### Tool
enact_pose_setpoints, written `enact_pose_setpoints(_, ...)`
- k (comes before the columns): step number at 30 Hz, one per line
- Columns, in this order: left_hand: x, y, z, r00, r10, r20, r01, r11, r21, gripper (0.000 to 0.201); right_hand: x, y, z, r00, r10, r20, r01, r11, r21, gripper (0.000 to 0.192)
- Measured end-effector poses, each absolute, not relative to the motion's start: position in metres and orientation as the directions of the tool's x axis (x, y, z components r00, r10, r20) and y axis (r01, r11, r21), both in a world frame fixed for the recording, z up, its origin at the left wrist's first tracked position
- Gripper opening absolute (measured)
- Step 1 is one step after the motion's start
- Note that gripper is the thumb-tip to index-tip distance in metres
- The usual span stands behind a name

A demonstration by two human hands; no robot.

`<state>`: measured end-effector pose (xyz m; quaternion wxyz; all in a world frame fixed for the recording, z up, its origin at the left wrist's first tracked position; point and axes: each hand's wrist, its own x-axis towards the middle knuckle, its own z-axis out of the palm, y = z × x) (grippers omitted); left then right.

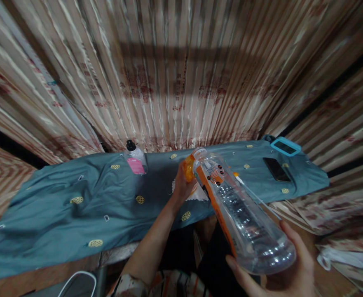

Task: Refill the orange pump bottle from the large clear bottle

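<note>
A large clear plastic bottle (246,218) with an orange label lies tilted across the view, its open neck pointing away from me and its base close to me. My right hand (280,268) grips the base, thumb on one side and fingers on the other. At the neck, my left hand (183,183) is closed around an orange, shiny piece (189,167), whose kind I cannot make out, right beside the bottle mouth. Behind the bottle runs a thin pale tube (255,196) with a white and orange end. A white packet (198,194) lies under the left wrist, partly hidden.
On the blue-green cloth (107,198) stands a clear bottle (136,159) with a black cap and pink label. A dark phone (277,169) and a light-blue framed device (285,146) lie at the right. A patterned curtain (178,74) hangs close behind the table.
</note>
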<state>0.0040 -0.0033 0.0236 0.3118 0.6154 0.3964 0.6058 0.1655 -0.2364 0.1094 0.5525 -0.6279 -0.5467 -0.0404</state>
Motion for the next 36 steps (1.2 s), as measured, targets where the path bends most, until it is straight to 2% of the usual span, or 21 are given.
enact_pose_setpoints(5,0.005,-0.003,0.023,-0.059,0.864,0.499,0.132,-0.489,0.862,0.059,0.167,-0.237,0.109,0.375,0.654,0.657,0.739,0.217,-0.637,0.118)
enact_pose_setpoints(20,0.004,-0.003,0.022,-0.047,0.859,0.509,0.126,-0.501,0.856,0.06,0.168,-0.24,0.106,0.415,0.69,0.593,0.686,0.191,-0.702,0.118)
enact_pose_setpoints(30,0.004,-0.003,0.021,-0.062,0.856,0.513,0.129,-0.503,0.855,0.06,0.164,-0.24,0.112,0.393,0.667,0.633,0.723,0.2,-0.661,0.115)
enact_pose_setpoints(36,0.004,-0.004,0.023,-0.05,0.861,0.507,0.116,-0.499,0.859,0.06,0.162,-0.238,0.112,0.418,0.676,0.607,0.699,0.187,-0.69,0.116)
